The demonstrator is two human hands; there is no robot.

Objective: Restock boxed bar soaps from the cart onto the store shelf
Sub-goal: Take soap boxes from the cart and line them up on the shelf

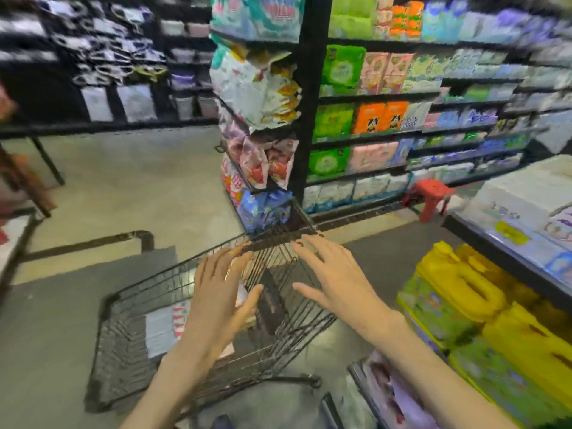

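A black wire cart stands on the floor in front of me. Inside it lie light boxed goods and a dark item; the blur hides what they are. My left hand hovers over the basket with straight, spread fingers and holds nothing. My right hand is stretched out beside it over the cart's far right rim, fingers spread, also holding nothing. Neither hand plainly touches the cart.
A tall black shelf unit full of colourful packs rises ahead, with hanging bags on its end. A red stool stands on the floor at its base. Yellow-topped packs fill the low shelf on my right.
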